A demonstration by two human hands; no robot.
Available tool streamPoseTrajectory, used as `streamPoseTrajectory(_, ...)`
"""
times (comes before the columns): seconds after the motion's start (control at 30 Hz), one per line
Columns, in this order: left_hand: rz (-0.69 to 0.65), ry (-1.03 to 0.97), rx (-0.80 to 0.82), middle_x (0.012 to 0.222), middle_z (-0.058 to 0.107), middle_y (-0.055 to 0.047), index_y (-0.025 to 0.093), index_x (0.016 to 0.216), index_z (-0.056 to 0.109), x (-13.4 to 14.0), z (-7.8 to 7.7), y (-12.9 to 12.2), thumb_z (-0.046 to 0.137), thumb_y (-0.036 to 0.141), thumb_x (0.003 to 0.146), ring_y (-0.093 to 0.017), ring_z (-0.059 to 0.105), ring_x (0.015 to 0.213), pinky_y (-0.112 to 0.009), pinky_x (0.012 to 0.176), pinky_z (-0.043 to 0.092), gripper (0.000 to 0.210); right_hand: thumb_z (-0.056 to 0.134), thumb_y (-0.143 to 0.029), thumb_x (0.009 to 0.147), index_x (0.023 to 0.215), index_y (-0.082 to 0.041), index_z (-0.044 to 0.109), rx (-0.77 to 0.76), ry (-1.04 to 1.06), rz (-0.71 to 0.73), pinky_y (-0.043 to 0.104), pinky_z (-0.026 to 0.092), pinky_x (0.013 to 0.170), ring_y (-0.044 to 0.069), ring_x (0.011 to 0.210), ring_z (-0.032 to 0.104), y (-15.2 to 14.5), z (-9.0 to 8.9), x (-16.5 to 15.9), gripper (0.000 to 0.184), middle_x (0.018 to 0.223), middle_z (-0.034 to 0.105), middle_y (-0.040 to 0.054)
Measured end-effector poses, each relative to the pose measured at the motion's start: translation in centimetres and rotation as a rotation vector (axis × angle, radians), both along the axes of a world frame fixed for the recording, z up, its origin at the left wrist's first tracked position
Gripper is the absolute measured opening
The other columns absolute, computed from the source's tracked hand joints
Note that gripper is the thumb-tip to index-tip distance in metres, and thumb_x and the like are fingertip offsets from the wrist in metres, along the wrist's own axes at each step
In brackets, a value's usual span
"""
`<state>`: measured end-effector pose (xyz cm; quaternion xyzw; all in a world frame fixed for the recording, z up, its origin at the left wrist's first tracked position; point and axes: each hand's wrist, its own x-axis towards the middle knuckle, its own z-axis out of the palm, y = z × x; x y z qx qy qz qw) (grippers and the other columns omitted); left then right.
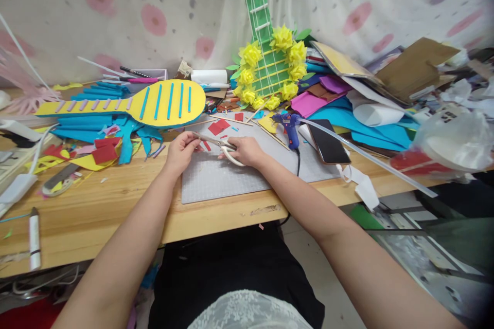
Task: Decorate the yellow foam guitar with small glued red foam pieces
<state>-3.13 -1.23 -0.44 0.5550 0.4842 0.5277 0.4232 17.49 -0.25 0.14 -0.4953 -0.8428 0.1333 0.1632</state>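
Observation:
White-handled scissors [232, 157] are in my right hand [245, 151], whose fingers are closed around the handles. Their metal blades point left over the grey cutting mat [216, 187]. My left hand [182, 152] is closed in a pinch at the blade tips; whatever is between its fingers is too small to make out. Just beyond the blades lie a red paper piece [219, 127] and a thin red strip [207, 146]. A smaller red scrap [239, 116] rests farther back on the mat.
A blue glue gun [287, 131] with a long clear stick lies right of my hands, beside a black phone [329, 141]. At the left is a yellow guitar-shaped craft [170, 103]; behind stands a green one [266, 64] with yellow flowers. Paper scraps and a marker [34, 239] lie around.

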Motion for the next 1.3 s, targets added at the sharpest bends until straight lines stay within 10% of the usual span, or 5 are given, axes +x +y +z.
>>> streamPoseTrajectory(1.3,-0.011,0.007,0.065,0.072,0.066,-0.002,0.015,0.082,0.059,-0.2,0.27,-0.3,0.06,0.035,0.073,-0.009,0.054,0.05,-0.023,0.052,0.049,0.022,0.055,-0.062,0.072,0.081,-0.02,0.062,0.012,0.006,-0.018,0.023,0.025,0.057,0.014,0.07,0.056,0.05,0.35,0.53,0.044,0.08,0.067,0.0017)
